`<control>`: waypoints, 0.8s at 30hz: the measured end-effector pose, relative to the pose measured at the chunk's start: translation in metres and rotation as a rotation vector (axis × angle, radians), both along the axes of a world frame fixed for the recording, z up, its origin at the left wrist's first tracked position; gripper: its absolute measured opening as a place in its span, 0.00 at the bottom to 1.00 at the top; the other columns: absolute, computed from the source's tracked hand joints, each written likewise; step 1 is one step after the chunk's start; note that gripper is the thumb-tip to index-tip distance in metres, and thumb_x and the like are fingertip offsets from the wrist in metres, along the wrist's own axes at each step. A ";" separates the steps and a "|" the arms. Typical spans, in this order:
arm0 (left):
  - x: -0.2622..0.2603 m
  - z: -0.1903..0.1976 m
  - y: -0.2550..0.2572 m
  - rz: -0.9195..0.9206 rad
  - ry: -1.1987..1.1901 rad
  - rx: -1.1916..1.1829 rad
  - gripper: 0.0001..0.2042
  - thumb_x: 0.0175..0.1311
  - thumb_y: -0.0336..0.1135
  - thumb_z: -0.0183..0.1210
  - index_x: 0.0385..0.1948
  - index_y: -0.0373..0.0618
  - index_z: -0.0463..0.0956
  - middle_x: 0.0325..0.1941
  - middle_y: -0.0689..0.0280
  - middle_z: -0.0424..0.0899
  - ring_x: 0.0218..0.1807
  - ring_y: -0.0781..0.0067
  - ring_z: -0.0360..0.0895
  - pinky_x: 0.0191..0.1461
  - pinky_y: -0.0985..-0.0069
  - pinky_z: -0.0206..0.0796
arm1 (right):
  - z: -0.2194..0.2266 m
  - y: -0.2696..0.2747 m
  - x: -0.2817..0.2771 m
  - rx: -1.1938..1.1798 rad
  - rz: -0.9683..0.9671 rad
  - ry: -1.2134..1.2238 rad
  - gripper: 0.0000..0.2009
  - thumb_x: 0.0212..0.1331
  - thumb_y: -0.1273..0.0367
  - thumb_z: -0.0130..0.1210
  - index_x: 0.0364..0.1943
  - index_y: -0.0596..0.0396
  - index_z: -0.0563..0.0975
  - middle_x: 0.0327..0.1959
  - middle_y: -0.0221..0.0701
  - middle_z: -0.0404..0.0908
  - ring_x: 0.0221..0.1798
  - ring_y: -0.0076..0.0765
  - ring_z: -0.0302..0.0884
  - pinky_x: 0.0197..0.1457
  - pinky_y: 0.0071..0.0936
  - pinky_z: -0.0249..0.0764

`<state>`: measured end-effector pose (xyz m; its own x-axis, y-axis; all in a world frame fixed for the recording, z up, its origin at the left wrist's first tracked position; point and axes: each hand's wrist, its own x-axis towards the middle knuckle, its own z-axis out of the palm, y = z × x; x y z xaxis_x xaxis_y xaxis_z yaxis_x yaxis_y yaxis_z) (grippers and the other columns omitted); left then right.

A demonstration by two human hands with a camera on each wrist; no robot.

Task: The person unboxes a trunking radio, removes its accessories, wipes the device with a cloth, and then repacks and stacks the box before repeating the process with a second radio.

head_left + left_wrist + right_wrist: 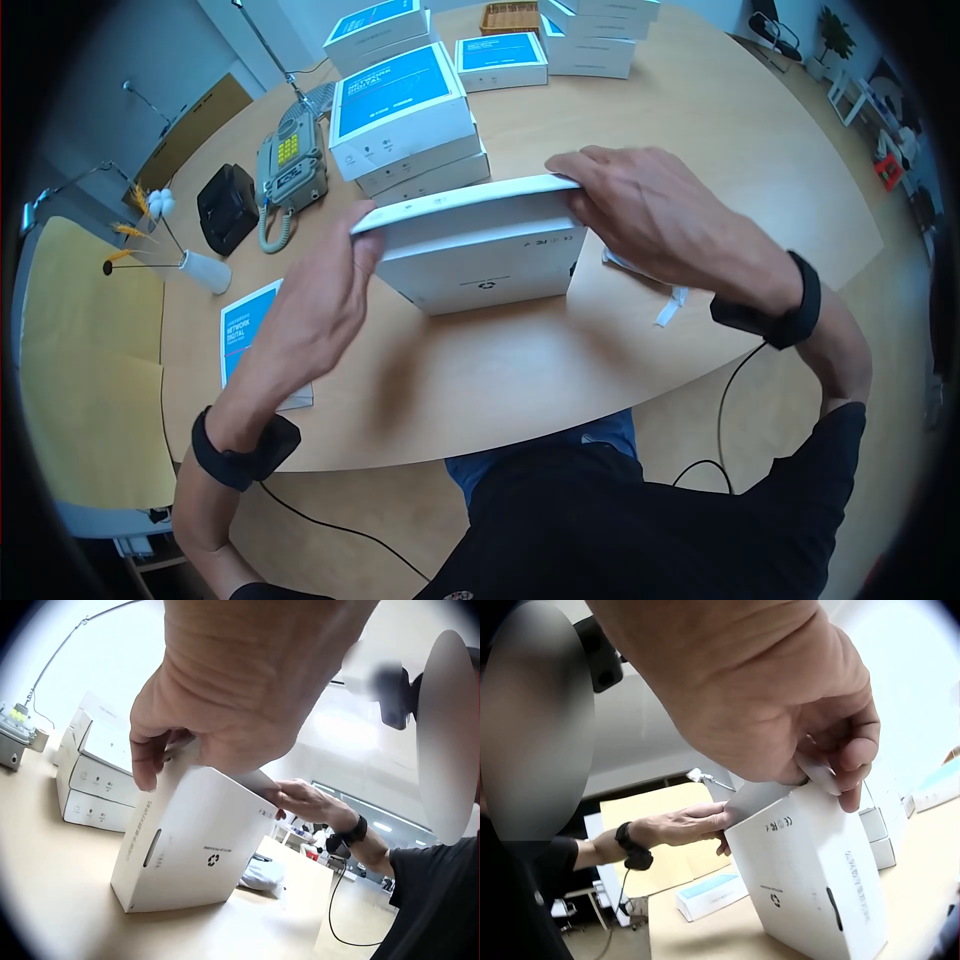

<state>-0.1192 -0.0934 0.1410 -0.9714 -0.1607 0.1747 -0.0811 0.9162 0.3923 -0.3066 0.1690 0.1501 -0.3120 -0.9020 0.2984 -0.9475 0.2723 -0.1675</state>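
A white cardboard box point(490, 270) stands upright on the table in front of the person, its side printed with a recycling mark. Its lid flap point(460, 203) is tilted up at the top, toward the person. The left hand point(318, 300) pinches the left corner of this flap between thumb and fingers. At the opposite corner, the right hand point(645, 212) grips the flap with curled fingers. In the left wrist view, the left hand point(232, 697) covers the box's top corner; the right wrist view shows the right hand point(765, 697) doing likewise. The box's inside is hidden.
Stacked blue-and-white boxes point(400, 105) stand behind. A desk phone point(292, 160), black case point(228, 208) and white vase point(206, 271) are at left. A flat blue-and-white box point(245, 325) lies near the left forearm. Right of the box lie a grey packet point(262, 876) and white strip point(672, 306).
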 end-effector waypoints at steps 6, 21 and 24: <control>-0.031 0.028 -0.011 0.072 -0.202 0.191 0.14 0.79 0.38 0.40 0.41 0.35 0.68 0.30 0.51 0.74 0.33 0.52 0.73 0.41 0.57 0.66 | 0.027 -0.015 -0.039 0.191 -0.039 -0.443 0.17 0.76 0.61 0.44 0.41 0.63 0.75 0.16 0.31 0.72 0.26 0.32 0.78 0.34 0.36 0.74; -0.036 0.050 -0.017 0.055 -0.460 0.356 0.16 0.81 0.44 0.43 0.39 0.40 0.70 0.18 0.73 0.69 0.19 0.85 0.66 0.23 0.79 0.61 | 0.024 -0.008 -0.071 0.205 0.057 -0.438 0.14 0.77 0.61 0.44 0.40 0.56 0.76 0.30 0.34 0.74 0.40 0.30 0.71 0.41 0.24 0.71; -0.036 0.054 -0.011 0.026 -0.504 0.209 0.14 0.81 0.42 0.45 0.38 0.40 0.70 0.18 0.72 0.70 0.19 0.84 0.68 0.24 0.79 0.63 | 0.039 -0.015 -0.049 0.242 -0.138 -0.625 0.16 0.77 0.60 0.43 0.42 0.58 0.77 0.26 0.30 0.73 0.34 0.31 0.71 0.42 0.28 0.72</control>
